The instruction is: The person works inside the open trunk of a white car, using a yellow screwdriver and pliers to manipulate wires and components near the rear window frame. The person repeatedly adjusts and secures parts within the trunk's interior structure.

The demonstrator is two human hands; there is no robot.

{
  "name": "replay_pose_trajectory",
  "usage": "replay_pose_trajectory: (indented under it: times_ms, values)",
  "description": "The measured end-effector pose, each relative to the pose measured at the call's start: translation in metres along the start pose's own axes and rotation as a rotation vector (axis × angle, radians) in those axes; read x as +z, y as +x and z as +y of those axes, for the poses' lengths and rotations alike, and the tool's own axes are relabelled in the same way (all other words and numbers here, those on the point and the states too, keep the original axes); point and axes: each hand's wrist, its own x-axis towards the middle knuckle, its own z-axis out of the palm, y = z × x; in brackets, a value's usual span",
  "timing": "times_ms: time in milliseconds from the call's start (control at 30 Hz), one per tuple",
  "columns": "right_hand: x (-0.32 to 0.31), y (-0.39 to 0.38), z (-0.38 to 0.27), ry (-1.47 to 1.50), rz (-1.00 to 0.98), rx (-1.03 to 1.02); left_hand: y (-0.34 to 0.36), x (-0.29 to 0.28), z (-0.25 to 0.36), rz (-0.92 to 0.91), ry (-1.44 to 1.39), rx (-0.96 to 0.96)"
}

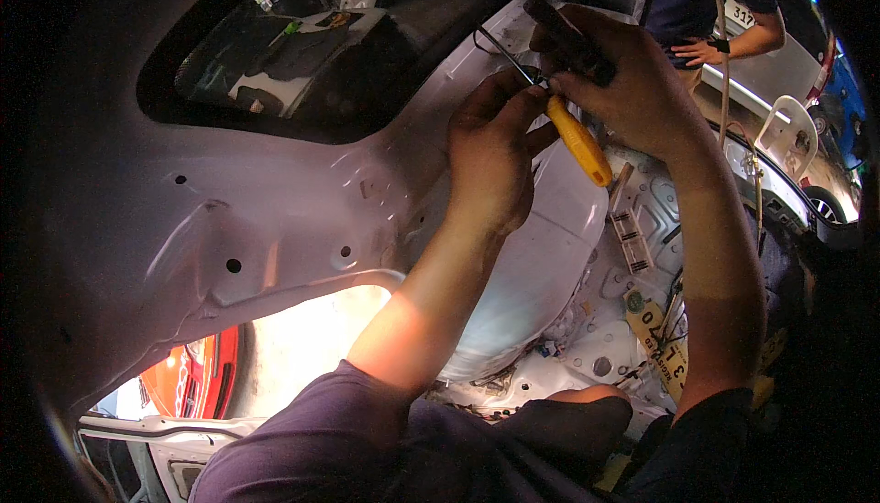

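One yellow tool (573, 134), aslant.
The left hand (496, 127) pinches it above the handle (584, 154), which runs down-right, below the right hand (631, 67); that grips a dark bar (564, 33).

The left forearm (435, 274) slants up to the left hand (495, 136), which bends into a pinch; just right of it, the right hand (632, 77) curls above the raised right forearm (722, 265).
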Motion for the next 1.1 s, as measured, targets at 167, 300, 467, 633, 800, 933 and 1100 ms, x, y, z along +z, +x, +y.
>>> replay_pose_trajectory:
  times_ms: [167,300,467,633,800,933,1100]
  values:
    - [-0.002,0.007,0.000,-0.015,-0.180,0.111,-0.002,0.001,0.001,0.030,0.019,0.001]
    - [0.002,0.008,-0.001,-0.042,-0.153,0.112,-0.003,0.001,-0.001,0.038,0.019,0.032]
    - [0.008,0.008,0.005,-0.106,-0.103,0.014,-0.003,0.002,-0.004,0.068,0.030,0.044]
    - [0.009,0.009,0.013,-0.124,-0.126,-0.072,-0.001,0.005,-0.004,0.052,-0.006,0.056]
    - [0.008,0.013,0.019,-0.135,-0.102,-0.241,-0.001,0.004,-0.002,0.084,-0.040,0.014]
    - [0.007,0.013,0.021,-0.106,-0.133,-0.225,0.001,0.001,-0.002,0.036,-0.050,-0.001]
    - [0.007,0.007,0.020,-0.141,-0.120,-0.202,0.001,0.002,-0.003,0.049,-0.056,-0.007]
